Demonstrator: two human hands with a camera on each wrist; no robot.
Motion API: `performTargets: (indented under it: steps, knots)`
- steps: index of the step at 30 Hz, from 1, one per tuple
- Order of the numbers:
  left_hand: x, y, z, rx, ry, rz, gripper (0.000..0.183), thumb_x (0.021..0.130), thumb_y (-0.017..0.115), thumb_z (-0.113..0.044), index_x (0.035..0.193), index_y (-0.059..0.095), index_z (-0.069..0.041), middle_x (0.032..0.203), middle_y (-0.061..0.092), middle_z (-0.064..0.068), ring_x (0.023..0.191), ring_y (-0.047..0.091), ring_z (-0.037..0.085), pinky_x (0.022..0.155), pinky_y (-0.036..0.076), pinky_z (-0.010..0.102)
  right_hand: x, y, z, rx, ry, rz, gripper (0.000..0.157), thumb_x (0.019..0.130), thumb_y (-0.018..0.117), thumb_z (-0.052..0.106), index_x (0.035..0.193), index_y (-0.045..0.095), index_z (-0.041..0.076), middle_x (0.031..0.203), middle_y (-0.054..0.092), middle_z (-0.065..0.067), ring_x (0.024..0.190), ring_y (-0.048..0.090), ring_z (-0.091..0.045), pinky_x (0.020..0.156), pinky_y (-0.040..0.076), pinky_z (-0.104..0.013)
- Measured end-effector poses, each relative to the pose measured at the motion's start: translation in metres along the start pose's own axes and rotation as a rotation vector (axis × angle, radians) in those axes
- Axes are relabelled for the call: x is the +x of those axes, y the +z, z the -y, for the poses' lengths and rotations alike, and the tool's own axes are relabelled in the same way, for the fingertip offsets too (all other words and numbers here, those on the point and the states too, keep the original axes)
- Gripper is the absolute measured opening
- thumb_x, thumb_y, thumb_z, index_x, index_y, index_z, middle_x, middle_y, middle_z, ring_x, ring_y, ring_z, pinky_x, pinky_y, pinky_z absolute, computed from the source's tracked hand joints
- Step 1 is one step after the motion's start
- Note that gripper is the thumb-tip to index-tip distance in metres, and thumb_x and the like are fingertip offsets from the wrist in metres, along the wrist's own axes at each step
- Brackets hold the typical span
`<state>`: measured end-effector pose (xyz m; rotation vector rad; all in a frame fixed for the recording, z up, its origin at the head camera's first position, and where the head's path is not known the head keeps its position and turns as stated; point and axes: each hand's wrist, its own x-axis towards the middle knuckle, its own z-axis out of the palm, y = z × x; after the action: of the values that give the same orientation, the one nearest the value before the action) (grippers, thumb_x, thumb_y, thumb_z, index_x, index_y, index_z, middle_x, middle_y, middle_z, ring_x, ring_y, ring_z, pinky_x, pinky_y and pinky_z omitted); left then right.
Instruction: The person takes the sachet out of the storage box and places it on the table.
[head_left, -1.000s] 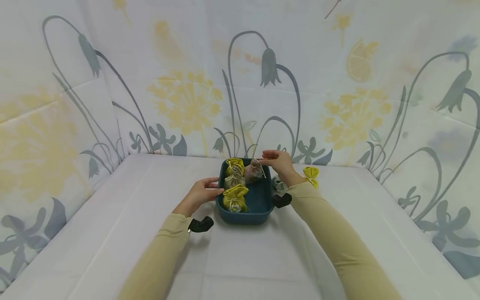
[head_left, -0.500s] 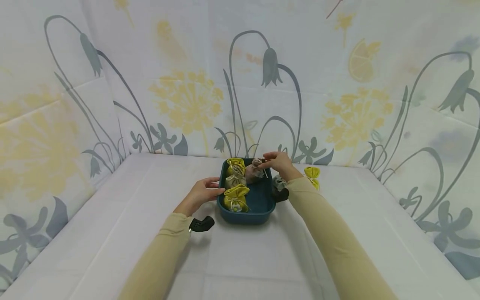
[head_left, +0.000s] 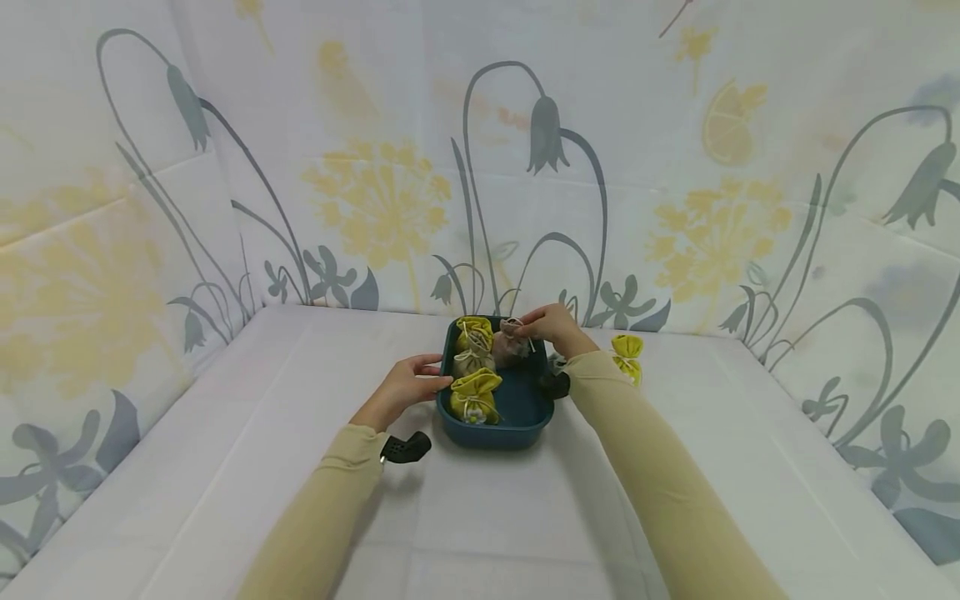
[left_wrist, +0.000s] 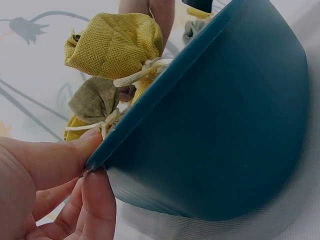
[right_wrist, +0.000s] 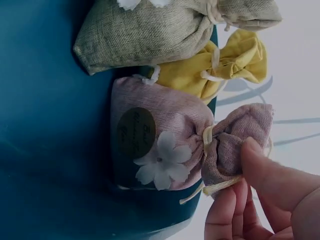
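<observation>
A dark teal plastic tub (head_left: 491,437) stands on the white-covered table. My left hand (head_left: 401,390) pinches its left rim between thumb and fingers, plainest in the left wrist view. My right hand (head_left: 557,327) pinches the gathered neck of a pinkish drawstring pouch (right_wrist: 160,125), which sits at the tub's far right inside and bears a white flower and a round label. Along the left side inside stand a near yellow pouch (head_left: 475,398), a grey-beige pouch (head_left: 471,358) and a far yellow pouch (head_left: 472,327), all tied with cord.
Right of the tub, a yellow pouch (head_left: 627,357) lies on the table. A grey pouch (head_left: 556,363) beside the tub is mostly hidden by my right arm. Flower-printed cloth (head_left: 375,167) hangs behind. Black wrist cameras (head_left: 406,448) jut from the sleeves.
My right hand has lowered slightly and closer over the pinkish pouch's neck, with the pouch standing more upright. The left hand stays at the rim. The whole view has shifted a little.
</observation>
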<state>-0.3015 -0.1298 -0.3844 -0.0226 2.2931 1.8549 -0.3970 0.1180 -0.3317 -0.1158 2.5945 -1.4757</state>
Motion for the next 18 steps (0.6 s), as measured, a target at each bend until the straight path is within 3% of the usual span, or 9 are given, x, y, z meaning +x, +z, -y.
performTargets:
  steps: [11,18]
  knots:
    - [0.000,0.000,-0.001,0.003,0.003,-0.007,0.059,0.086,0.068,-0.013,0.139,0.043,-0.008,0.129,0.048,0.020,0.103,0.059,0.028,0.087,0.050,0.037,-0.015,-0.004,0.014,-0.039,0.020,0.015,0.032,0.089,0.064,0.008,0.118,0.060,-0.006,0.122,0.054,-0.021,0.114,0.049,-0.034,0.101,0.036,-0.046]
    - [-0.001,0.001,-0.003,-0.004,-0.010,-0.009,0.059,0.086,0.068,-0.012,0.139,0.042,-0.008,0.130,0.048,0.019,0.107,0.056,0.028,0.087,0.050,0.037,-0.019,-0.005,0.020,-0.081,0.052,0.018,0.034,0.090,0.064,0.013,0.120,0.060,-0.001,0.123,0.054,-0.018,0.110,0.052,-0.033,0.100,0.037,-0.048]
